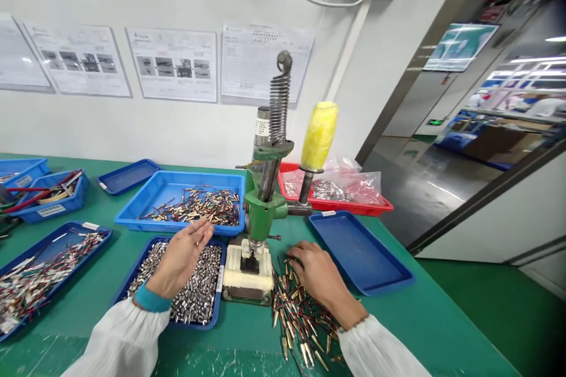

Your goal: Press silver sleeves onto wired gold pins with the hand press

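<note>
A green hand press (265,206) with a coil spring and a yellow-wrapped lever handle (319,135) stands on a cream base (247,277) at the middle of the green bench. My left hand (181,259) hovers open, fingers stretched out, over a blue tray (207,323) full of small silver metal sleeves. My right hand (316,271) rests palm down, fingers curled, on a loose pile of gold-tipped wired pins (300,324) to the right of the press base. Whether those fingers grip a pin is hidden.
Behind the left hand, a large blue tray (177,188) holds wired pins. An empty blue tray (358,250) lies at right, a red tray (354,207) with plastic bags behind it. More blue trays and bins (48,203) sit at far left. The bench edge and a doorway are at right.
</note>
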The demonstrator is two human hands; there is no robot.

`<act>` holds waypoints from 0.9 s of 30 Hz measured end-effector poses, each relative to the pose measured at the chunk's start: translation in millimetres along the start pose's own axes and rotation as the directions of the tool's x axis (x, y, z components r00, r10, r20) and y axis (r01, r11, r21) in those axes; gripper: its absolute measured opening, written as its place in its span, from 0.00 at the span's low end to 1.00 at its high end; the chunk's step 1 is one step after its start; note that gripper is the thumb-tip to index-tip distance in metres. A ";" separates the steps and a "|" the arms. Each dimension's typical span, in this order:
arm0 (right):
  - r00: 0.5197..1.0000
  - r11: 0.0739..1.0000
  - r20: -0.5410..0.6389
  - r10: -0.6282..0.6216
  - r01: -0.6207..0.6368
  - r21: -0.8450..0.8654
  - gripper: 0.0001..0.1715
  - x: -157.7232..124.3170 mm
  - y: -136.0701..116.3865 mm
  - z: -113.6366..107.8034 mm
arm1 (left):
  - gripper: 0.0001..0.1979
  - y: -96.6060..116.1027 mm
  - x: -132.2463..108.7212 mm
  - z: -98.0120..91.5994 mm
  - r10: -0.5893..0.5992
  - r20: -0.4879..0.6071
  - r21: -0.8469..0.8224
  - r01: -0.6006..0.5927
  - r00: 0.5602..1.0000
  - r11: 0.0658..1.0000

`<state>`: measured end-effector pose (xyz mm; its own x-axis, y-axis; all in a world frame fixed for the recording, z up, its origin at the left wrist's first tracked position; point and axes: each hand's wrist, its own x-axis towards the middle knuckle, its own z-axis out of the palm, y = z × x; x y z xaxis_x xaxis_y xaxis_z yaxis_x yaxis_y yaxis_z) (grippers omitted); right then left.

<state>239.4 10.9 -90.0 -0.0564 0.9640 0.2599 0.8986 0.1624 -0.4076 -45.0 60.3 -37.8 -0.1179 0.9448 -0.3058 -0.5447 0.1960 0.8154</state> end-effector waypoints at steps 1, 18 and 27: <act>1.000 1.000 0.003 0.003 -0.003 -0.008 0.10 1.1 -1.1 3.0 | 0.12 -3.8 -4.7 -6.1 -0.046 -0.002 0.003 0.046 0.999 0.999; 0.984 0.902 -0.181 0.009 0.070 0.425 0.09 -30.4 -94.6 -26.5 | 0.19 -49.7 -62.1 -2.4 -0.186 0.271 0.009 0.190 0.944 0.982; 0.987 0.826 -0.159 0.009 0.083 0.558 0.08 -34.9 -114.2 -14.7 | 0.22 -58.2 -67.6 0.9 -0.161 0.285 0.050 0.153 0.945 0.987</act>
<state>145.2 -44.4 -39.6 0.0213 0.9196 0.3923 0.4949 0.3313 -0.8033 -4.6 -14.7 -64.1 0.2134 0.9359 -0.2803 -0.5142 0.3515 0.7823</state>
